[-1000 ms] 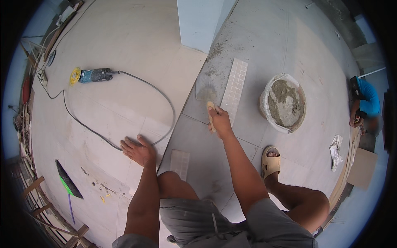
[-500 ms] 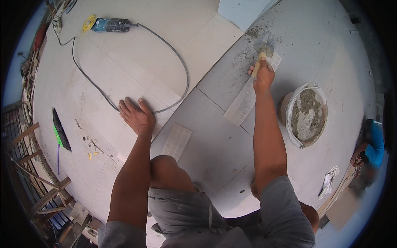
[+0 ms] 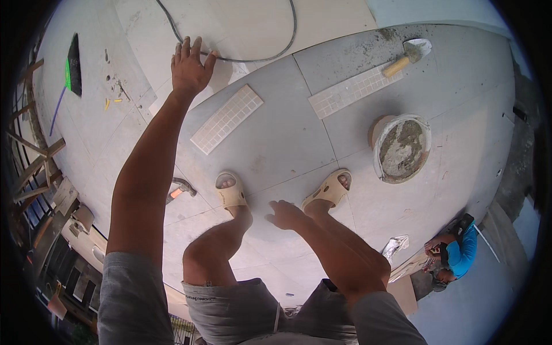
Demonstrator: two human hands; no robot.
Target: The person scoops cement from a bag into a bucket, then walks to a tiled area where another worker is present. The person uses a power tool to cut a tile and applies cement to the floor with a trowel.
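Observation:
My left hand (image 3: 191,66) lies on the pale tiled surface, its fingers spread, touching or right beside a grey cable (image 3: 253,60). Over the grey floor between my sandalled feet is my right hand (image 3: 286,215), slightly blurred, thumb apart from the fingers and nothing seen in it. A trowel (image 3: 397,66) with a wooden handle rests at the far right, its handle over the end of a long gridded tile strip (image 3: 345,95). A shorter gridded strip (image 3: 227,119) lies nearer my left hand.
A bucket (image 3: 376,131) of grey mortar stands at right. Beside my left foot lies a hammer (image 3: 183,187). A broom (image 3: 73,66) and wooden frames (image 3: 34,144) are at far left. Another person in blue (image 3: 460,253) crouches at lower right, near a crumpled white wrapper (image 3: 395,246).
My right hand has let go of the trowel, now lying on the strip, and drawn back between my feet. My left hand stays on the pale tiles. The view has tilted toward my feet.

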